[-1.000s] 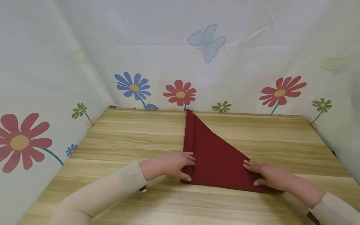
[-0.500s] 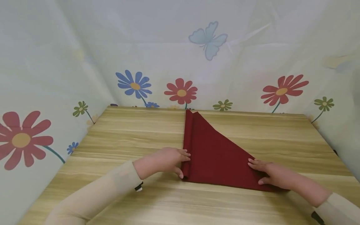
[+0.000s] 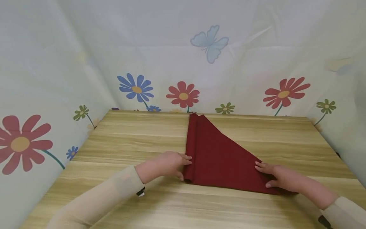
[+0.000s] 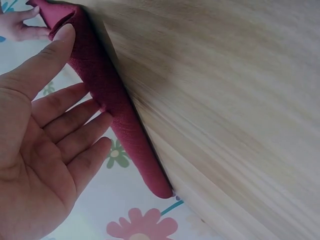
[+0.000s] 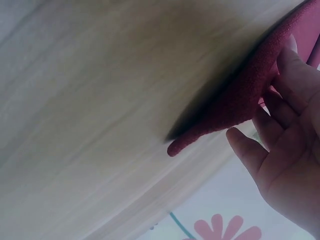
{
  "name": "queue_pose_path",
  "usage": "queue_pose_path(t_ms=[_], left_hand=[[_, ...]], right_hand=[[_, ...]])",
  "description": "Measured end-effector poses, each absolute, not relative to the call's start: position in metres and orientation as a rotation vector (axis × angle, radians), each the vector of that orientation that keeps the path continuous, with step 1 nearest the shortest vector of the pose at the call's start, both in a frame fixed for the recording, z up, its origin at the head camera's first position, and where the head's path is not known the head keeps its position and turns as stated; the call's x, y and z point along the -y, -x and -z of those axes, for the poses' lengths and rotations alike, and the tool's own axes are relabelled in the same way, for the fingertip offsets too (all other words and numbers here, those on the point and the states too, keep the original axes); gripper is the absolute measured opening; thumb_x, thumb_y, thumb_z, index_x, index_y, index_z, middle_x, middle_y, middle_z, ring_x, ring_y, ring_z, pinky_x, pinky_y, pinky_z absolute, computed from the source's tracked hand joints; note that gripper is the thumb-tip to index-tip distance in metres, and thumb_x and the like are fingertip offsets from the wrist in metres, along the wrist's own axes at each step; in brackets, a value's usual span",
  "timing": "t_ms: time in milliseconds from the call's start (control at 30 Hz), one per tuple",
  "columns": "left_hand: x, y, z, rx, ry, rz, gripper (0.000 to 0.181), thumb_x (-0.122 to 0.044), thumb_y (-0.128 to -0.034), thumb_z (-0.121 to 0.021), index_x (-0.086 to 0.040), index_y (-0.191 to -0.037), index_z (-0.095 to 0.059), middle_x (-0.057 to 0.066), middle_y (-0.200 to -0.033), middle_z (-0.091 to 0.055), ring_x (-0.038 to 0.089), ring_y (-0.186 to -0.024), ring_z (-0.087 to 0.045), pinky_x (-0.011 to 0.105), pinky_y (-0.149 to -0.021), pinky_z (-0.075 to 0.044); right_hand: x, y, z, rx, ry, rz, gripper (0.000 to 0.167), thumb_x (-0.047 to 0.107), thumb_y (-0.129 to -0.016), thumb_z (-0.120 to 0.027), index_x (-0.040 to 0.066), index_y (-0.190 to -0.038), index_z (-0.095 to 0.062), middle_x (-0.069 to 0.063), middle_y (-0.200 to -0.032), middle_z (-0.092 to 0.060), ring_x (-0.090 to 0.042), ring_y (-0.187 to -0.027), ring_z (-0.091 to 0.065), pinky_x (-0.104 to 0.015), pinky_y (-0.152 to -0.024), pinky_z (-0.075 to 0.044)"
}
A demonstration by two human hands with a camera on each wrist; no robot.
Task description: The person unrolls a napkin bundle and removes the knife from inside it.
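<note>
A dark red cloth [image 3: 223,160] lies on the wooden table, folded into a rough triangle with a rolled strip along its left edge. My left hand [image 3: 168,163] is at the lower end of that roll, its relaxed fingers touching it from the left. In the left wrist view the thumb and fingertips meet the roll [image 4: 107,92] without closing round it. At the cloth's lower right corner, my right hand [image 3: 281,178] rests with fingers extended over the slanted edge. The right wrist view shows its thumb on the cloth [image 5: 250,85], whose pointed corner sticks out beyond the hand.
The wooden table [image 3: 137,133] has its back edge just beyond the cloth's top point. Pale curtain-like sheets [image 3: 160,41] with printed flowers and a butterfly stand at the back and sides.
The left hand has drawn back a little to the left, off the cloth's inner part to the roll's outer side. The right hand and the cloth's right corner have shifted slightly right.
</note>
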State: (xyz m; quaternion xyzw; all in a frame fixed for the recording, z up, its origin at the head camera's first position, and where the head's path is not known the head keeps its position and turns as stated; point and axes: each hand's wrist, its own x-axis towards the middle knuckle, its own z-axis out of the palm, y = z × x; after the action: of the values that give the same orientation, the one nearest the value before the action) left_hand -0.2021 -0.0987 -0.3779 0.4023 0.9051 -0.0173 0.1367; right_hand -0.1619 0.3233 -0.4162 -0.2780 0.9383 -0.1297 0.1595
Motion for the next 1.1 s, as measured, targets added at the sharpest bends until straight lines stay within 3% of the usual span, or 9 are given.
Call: queue_pose_path(t_ms=[333,533,733,1100], left_hand=[[0.095,0.205,0.382,-2.622,-1.191,0.001,0.061,-0.030,-0.0859,-0.084,-0.006,-0.139,-0.064,0.009,-0.152,-0.057,0.025,-0.137,-0.060,0.037,-0.110,-0.052],[0.093,0.209,0.381,-2.614,-1.177,-0.006,0.062,-0.031,-0.0857,-0.084,-0.007,-0.139,-0.064,0.008,-0.152,-0.057,0.025,-0.136,-0.061,0.038,-0.109,-0.053],[0.088,0.211,0.374,-2.589,-1.193,0.029,0.064,-0.046,-0.0892,-0.077,-0.009,-0.139,-0.064,0.007,-0.150,-0.060,0.025,-0.138,-0.059,0.039,-0.111,-0.051],[0.061,0.213,0.384,-2.526,-1.302,0.119,0.067,-0.053,-0.0933,-0.070,-0.013,-0.146,-0.058,0.005,-0.159,-0.050,0.021,-0.153,-0.041,0.034,-0.124,-0.037]], right_hand=[[-0.331,0.168,0.416,-2.684,0.790,0.370,0.066,0.024,-0.085,-0.079,-0.003,-0.142,-0.058,-0.029,-0.152,-0.050,-0.052,-0.136,-0.048,-0.027,-0.098,-0.055],[-0.330,0.172,0.413,-2.680,0.793,0.365,0.065,0.022,-0.085,-0.079,-0.003,-0.142,-0.058,-0.028,-0.152,-0.050,-0.052,-0.136,-0.049,-0.031,-0.098,-0.055],[-0.329,0.169,0.411,-2.676,0.745,0.341,0.065,0.023,-0.085,-0.080,-0.001,-0.142,-0.059,-0.026,-0.152,-0.051,-0.051,-0.137,-0.049,-0.035,-0.100,-0.056],[-0.330,0.168,0.410,-2.679,0.739,0.339,0.066,0.023,-0.083,-0.081,-0.002,-0.141,-0.059,-0.027,-0.152,-0.051,-0.051,-0.136,-0.049,-0.035,-0.099,-0.056]])
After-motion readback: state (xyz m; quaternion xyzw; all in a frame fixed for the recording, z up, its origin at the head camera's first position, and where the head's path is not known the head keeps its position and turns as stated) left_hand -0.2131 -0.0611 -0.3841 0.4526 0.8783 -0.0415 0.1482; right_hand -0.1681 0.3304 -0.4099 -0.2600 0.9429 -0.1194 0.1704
